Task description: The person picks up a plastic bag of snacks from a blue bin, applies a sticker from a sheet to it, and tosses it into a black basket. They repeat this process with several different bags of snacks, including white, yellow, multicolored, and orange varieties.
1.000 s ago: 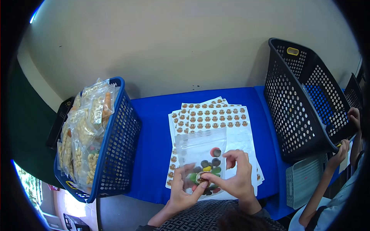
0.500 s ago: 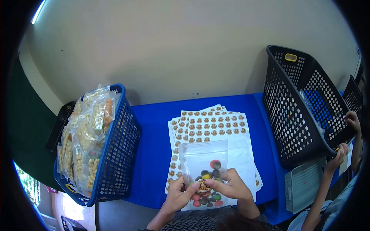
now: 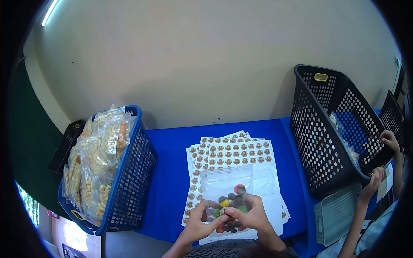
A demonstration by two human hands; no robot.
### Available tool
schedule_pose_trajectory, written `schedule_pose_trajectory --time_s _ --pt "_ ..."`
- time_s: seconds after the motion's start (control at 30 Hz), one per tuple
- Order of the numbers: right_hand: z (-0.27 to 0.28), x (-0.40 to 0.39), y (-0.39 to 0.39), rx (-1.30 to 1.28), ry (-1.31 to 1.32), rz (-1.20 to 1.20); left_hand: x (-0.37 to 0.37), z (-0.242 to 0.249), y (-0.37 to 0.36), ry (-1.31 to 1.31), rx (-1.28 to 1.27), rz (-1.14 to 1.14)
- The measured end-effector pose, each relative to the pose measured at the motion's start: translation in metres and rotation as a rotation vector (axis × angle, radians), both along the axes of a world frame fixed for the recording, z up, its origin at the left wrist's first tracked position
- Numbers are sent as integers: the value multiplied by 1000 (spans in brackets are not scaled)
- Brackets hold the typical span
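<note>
Between my two hands is a clear zip-top bag (image 3: 226, 178) of round, colourful candies, held upright over the sheets. A round brown label (image 3: 225, 211) sits on its front, partly covered by my thumbs. My left hand (image 3: 198, 225) grips the bag's lower left side, its thumb at the label's lower edge. On the other side my right hand (image 3: 254, 215) pinches the bag, with its thumb lying on the label. Under and behind the bag are overlapping white sticker sheets (image 3: 262, 155) with rows of round brown labels; part of the top sheet is bare.
To the left, a blue basket (image 3: 133, 189) is heaped with bags of pale snacks. A black basket (image 3: 316, 142) at the right has a few bags inside. Another person's hands (image 3: 375, 182) touch its near edge. Below it sits a grey tray (image 3: 340, 215). Blue cloth (image 3: 167, 172) covers the table.
The view has tilted up, so the scene sits lower. My right thumb has slid further over the label, and my left thumb has moved to its lower edge.
</note>
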State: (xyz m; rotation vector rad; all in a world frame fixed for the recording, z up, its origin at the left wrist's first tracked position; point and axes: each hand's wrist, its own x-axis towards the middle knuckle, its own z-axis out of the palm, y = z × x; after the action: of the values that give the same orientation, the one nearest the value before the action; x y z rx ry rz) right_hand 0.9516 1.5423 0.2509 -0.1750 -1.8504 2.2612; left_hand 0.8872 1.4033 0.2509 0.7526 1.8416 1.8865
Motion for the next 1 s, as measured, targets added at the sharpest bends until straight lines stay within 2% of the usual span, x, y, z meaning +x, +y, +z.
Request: schedule_pose_trajectory --time_s 0.07,0.2,0.27,0.4,0.47,0.57,0.7,0.77,0.8,0.87,0.9,1.0 --pt "-6 -2 -1 1 -6 -58 -1 4 -3 87 -200 -49" --pt "-20 -2 -2 -22 11 -56 -3 0 -2 137 -114 -47" --pt "-24 -3 -1 35 114 -38 -5 -3 -4 48 -103 -64" --pt "-20 -2 -6 -7 158 -53 -7 -7 -5 -61 -74 -4" --pt "-14 1 -3 50 105 27 -7 -8 -5 59 -54 6" --pt "-8 5 -2 13 -39 84 -9 -12 -7 69 -99 -27" --pt "-20 1 -3 6 -51 67 -9 -16 -7 166 -133 -8" --pt "-21 -1 -4 73 135 33 -9 -17 -7 137 -103 -2" --pt "-18 0 -4 72 132 33 -9 -16 -6 134 -104 -1" --pt "-11 3 -2 101 -72 142 -8 -15 -4 -12 -9 18" --pt "-11 3 -2 101 -74 145 -9 -16 -5 -14 -9 20" --pt "-17 1 -3 160 40 180 -13 -15 -3 165 121 170"
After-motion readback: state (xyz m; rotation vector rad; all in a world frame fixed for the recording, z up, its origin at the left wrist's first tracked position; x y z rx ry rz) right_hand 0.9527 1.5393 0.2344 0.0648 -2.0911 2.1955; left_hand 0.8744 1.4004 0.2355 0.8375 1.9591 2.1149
